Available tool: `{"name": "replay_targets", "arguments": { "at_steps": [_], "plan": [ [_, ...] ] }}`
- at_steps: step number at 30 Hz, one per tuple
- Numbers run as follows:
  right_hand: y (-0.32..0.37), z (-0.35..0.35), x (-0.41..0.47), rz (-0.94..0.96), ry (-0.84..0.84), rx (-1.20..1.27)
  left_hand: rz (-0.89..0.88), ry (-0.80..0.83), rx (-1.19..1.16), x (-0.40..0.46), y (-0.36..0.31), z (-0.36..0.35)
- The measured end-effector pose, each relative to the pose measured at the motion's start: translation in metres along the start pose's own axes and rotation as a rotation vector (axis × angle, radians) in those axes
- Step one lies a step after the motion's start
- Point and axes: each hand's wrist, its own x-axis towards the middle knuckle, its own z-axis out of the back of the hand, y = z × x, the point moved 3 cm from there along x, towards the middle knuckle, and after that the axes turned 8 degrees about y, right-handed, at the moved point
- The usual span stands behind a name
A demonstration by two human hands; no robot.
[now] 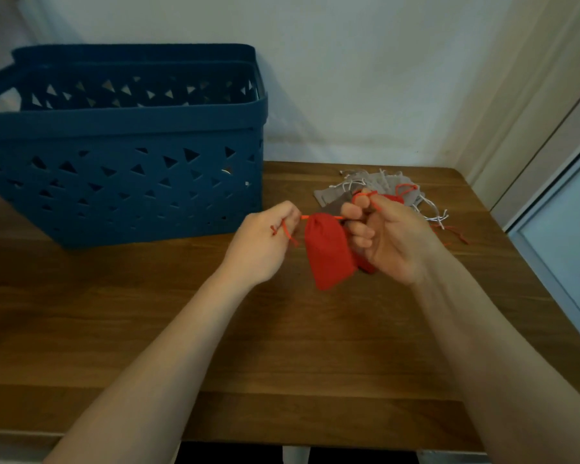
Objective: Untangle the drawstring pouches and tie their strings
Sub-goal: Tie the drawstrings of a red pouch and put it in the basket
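**Red pouch held taut between both hands**

Blue perforated plastic basket [121, 162] stands left on brown wooden table [282, 346]. Left hand [265, 242] pinches orange-red drawstring [287, 234]. Small red fabric pouch [329, 251] hangs between hands, above table. Right hand [389, 236] grips opposite string. Grey pouch pile [365, 187] behind.

— What is the person wearing on the arms?
— Nothing that shows — both forearms bare up to the frame's edge, no sleeves, and the hands [262, 246] gloveless, without rings or watch.
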Motion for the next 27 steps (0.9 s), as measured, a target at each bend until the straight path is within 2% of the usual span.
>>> {"name": "replay_targets", "arguments": {
  "at_steps": [4,7,9,11,13,15,19,23,27],
  "plan": [
    [-0.009,0.009,0.0,0.015,-0.184,-0.126,0.069,0.14,-0.075,0.0,0.006,-0.005],
    [-0.009,0.006,-0.001,0.07,-0.237,-0.288,0.101,0.133,-0.203,-0.001,0.0,-0.007],
    [-0.002,0.003,-0.005,0.146,-0.228,-0.751,0.108,0.098,-0.302,-0.001,-0.008,-0.005],
    [0.001,-0.005,-0.007,0.238,-0.144,-1.227,0.11,0.061,-0.366,-0.001,-0.016,-0.003],
    [-0.004,-0.01,-0.005,0.256,-0.047,-1.379,0.089,0.034,-0.409,0.001,-0.023,-0.002],
    [-0.006,-0.013,-0.003,0.28,-0.051,-1.334,0.042,0.007,-0.481,0.003,-0.029,-0.003],
    [-0.001,-0.013,-0.006,0.3,-0.145,-1.078,0.021,-0.02,-0.698,0.0,-0.03,-0.009],
    [-0.001,-0.014,-0.007,0.206,-0.065,-0.661,0.077,0.029,-0.644,-0.002,-0.024,-0.017],
    [0.001,-0.017,-0.005,0.199,-0.036,-0.641,-0.028,0.05,-0.537,-0.002,-0.026,-0.019]
  ]
}}
